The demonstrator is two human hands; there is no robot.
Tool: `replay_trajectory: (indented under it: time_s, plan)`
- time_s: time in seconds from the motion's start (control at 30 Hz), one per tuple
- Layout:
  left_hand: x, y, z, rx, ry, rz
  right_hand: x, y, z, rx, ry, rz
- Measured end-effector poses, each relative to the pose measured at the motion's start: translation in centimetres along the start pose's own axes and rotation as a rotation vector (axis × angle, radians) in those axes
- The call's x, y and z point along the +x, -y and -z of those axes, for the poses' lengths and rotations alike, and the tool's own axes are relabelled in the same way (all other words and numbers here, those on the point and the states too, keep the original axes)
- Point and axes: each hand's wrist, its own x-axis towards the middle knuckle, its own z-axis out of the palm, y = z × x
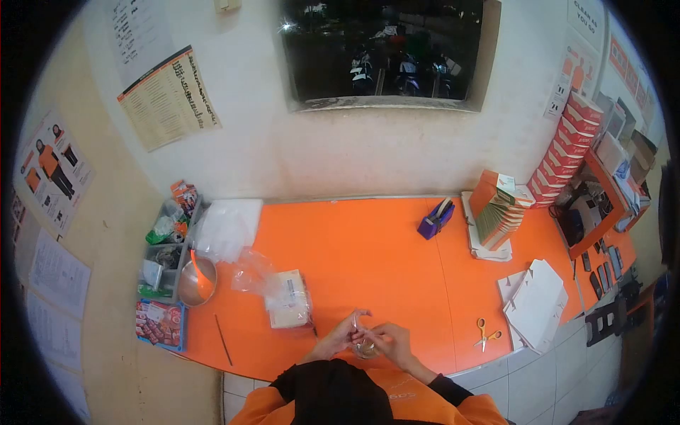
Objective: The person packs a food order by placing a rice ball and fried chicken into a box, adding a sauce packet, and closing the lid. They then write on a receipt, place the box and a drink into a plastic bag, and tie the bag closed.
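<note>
Close to the table's front edge, my left hand (pixel 341 338) and my right hand (pixel 394 341) meet in front of my body. Between them is a small clear plastic bag (pixel 365 348) with something brownish in it; its contents are too small to name. My left fingers are closed round the upper part of the bag. The right fingertips pinch at it from the other side. Just left of my hands lies a packet of pale stacked items (pixel 290 301), with a loose clear plastic bag (pixel 253 273) over its far left corner.
The orange table (pixel 354 255) holds a steel bowl (pixel 196 283) with an orange utensil, grey bins (pixel 163 265), and a dark thin stick (pixel 223 340). Scissors (pixel 486 334), white card sheets (pixel 537 304), a purple tape dispenser (pixel 435 219) and folded boxes (pixel 499 216) lie to the right.
</note>
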Motion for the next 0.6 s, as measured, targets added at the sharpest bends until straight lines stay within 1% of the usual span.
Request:
replay_trajectory:
  time_s: [0.07, 0.1, 0.2, 0.27, 0.3, 0.37, 0.4, 0.47, 0.5, 0.57, 0.6]
  plan:
    - [0.2, 0.2, 0.0, -0.02, -0.072, 0.079, -0.1, 1.3, -0.5, -0.173, 0.065, 0.362]
    - [0.2, 0.5, 0.2, -0.021, -0.046, 0.071, -0.1, 1.5, -0.6, -0.257, 0.097, 0.543]
    - [0.3, 1.0, 0.7, 0.019, 0.044, 0.047, -0.4, -0.7, -0.8, -0.169, 0.085, 0.437]
    - [0.3, 0.7, 0.7, 0.097, 0.114, 0.021, -0.8, -1.2, -1.3, -0.076, 0.008, 0.264]
    - [0.3, 0.7, 0.6, 0.252, 0.072, -0.032, -0.8, -1.4, -1.5, -0.03, -0.029, 0.18]
    - [0.1, 0.7, -0.2, 0.561, -0.014, -0.137, -0.5, -2.5, -1.7, -0.039, -0.014, 0.206]
    - [-0.3, 0.4, -0.8, 0.73, 0.002, -0.165, -0.4, -2.9, -1.6, -0.044, -0.006, 0.218]
    - [-1.4, -0.4, -1.8, 1.072, 0.033, -0.218, -0.3, -3.5, -1.1, -0.002, 0.106, 0.058]
    - [-1.7, -0.2, -2.0, 1.243, 0.032, -0.446, -0.3, -3.3, -0.8, 0.019, 0.162, -0.024]
    - [-2.1, 0.5, -2.3, 1.563, 0.028, -0.922, 0.5, -2.4, -0.2, -0.027, 0.179, -0.005]
    - [-2.3, 0.7, -2.6, 1.463, 0.006, -0.782, 0.8, -2.0, 0.0, -0.051, 0.189, 0.006]
